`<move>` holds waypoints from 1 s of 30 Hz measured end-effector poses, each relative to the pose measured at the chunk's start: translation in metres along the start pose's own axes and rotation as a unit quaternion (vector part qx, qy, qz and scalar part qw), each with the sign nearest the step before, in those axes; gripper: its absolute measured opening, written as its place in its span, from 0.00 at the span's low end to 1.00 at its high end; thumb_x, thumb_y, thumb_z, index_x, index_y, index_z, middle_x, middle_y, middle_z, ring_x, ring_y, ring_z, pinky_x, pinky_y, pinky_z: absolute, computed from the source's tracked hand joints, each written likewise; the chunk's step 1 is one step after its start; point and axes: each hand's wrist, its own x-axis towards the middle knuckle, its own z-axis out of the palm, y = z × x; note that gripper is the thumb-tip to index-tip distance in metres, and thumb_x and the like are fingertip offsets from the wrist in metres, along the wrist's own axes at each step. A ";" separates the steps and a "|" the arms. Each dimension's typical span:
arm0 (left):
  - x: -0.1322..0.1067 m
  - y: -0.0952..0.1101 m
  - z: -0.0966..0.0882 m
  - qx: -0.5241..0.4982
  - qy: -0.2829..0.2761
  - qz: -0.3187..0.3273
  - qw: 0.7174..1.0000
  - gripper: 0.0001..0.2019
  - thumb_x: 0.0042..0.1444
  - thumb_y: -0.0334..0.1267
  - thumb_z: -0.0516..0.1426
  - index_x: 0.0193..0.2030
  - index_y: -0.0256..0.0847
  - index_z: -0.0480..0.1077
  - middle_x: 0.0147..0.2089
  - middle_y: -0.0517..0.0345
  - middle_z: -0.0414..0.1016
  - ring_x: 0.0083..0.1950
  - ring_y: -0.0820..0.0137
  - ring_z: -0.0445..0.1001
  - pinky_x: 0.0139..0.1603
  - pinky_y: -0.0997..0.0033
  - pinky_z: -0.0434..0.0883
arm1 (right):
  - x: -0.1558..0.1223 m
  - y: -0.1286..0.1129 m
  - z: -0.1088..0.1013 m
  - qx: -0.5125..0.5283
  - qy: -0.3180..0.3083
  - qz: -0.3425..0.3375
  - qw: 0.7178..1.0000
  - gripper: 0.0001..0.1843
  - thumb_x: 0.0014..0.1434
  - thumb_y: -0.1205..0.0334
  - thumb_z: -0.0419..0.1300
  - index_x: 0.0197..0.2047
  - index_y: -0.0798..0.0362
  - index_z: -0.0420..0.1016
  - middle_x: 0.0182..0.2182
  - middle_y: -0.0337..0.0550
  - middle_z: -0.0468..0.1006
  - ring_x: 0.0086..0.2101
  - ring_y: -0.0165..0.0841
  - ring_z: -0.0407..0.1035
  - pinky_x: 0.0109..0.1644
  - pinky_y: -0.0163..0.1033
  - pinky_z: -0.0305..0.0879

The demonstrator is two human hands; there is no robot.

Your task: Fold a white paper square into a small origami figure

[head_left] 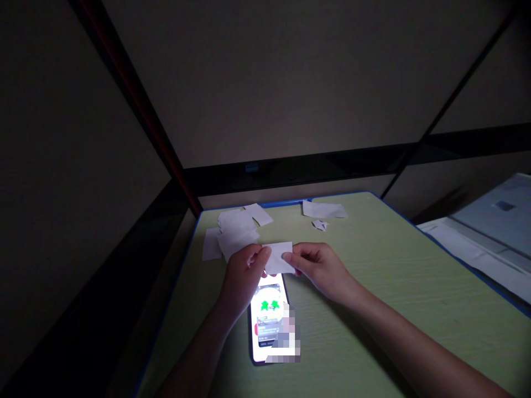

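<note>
A small white sheet of paper (279,255) is held between both hands just above the light green table (385,276). My left hand (244,271) pinches its left edge with closed fingers. My right hand (317,265) pinches its right edge the same way. Directly below the paper lies a lit phone (269,320), screen up, showing green shapes; part of its screen is blurred.
A pile of white paper pieces (234,232) lies at the table's far left. Another sheet (323,210) and a small crumpled scrap (319,224) lie at the far edge. A dark frame with a red bar (141,110) rises on the left. Pale bedding (489,232) is at right.
</note>
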 end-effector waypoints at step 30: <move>-0.014 0.006 0.006 -0.024 -0.225 -0.040 0.973 0.12 0.56 0.39 0.50 0.26 0.37 0.69 0.21 0.59 0.73 0.23 0.74 0.71 0.25 0.76 0.65 | -0.003 -0.004 -0.005 0.061 0.034 -0.002 0.998 0.10 0.49 0.56 0.62 0.27 0.55 0.74 0.19 0.37 0.70 0.20 0.26 0.60 0.22 0.32 0.55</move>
